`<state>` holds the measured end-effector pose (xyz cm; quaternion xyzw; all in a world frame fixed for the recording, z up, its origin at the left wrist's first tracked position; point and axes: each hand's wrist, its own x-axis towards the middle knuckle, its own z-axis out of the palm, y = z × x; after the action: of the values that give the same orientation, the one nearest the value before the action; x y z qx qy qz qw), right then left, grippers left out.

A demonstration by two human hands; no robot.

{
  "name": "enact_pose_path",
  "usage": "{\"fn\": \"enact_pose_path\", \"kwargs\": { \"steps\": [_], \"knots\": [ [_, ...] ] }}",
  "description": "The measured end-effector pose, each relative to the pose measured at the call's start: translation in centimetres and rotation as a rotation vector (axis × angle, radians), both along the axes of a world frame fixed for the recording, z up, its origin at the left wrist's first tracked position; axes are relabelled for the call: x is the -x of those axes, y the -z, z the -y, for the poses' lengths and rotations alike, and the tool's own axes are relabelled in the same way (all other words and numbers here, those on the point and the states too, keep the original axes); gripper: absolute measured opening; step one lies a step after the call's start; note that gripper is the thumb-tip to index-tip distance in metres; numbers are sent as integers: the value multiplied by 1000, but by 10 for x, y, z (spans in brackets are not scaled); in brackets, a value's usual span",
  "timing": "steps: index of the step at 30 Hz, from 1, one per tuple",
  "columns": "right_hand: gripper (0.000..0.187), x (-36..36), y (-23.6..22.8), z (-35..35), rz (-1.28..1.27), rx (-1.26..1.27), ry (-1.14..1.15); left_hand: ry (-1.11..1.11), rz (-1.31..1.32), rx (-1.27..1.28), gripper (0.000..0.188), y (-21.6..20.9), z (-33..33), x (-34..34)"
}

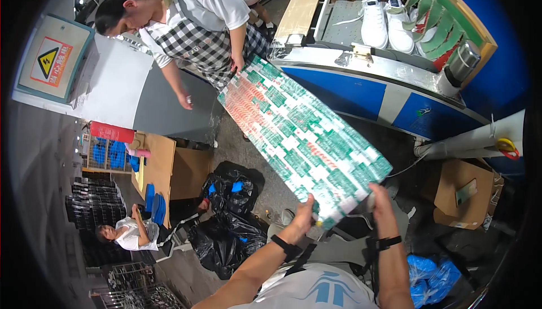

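Note:
A long flat panel (pixel 307 136) with a patchy green, white and red print slants across the middle. My left hand (pixel 305 216) is closed on its near left corner. At the near right corner my right hand (pixel 381 203) grips the edge, its fingers partly hidden beneath the panel. A co-worker in a checked apron stands at the far end, one hand (pixel 237 63) on the panel's edge. That person's other hand (pixel 185 101) hangs beside it, with something small and white at the fingers.
White shoes (pixel 374 24) sit on a conveyor machine (pixel 344 18) at the back right, near a metal bottle (pixel 466 60). Black plastic bags (pixel 223 244) lie left of me. To my right are an open cardboard box (pixel 454 218) and blue bags (pixel 435 278). Another person sits far left.

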<state>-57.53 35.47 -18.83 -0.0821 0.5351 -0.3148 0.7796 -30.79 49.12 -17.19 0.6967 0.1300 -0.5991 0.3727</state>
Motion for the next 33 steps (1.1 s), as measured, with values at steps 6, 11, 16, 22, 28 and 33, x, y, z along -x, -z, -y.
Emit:
{"fn": "enact_pose_path", "kwargs": {
  "steps": [6,11,16,22,28,33],
  "knots": [
    [30,113,8,96,-139,71,-46,188,-227,166,49,-5,57,124],
    [33,184,3,137,-453,348,-15,367,-502,274,53,13,126,215],
    [43,183,-20,64,-892,689,21,535,-298,308,54,15,161,268],
    [47,149,-41,-56,-1061,862,-17,815,-317,346,77,40,99,216],
    [66,162,-67,-30,-1314,823,-65,272,-64,108,104,51,21,46],
    [72,179,-60,25,-1570,619,-541,-50,138,176,119,45,87,-61]
  ]
}}
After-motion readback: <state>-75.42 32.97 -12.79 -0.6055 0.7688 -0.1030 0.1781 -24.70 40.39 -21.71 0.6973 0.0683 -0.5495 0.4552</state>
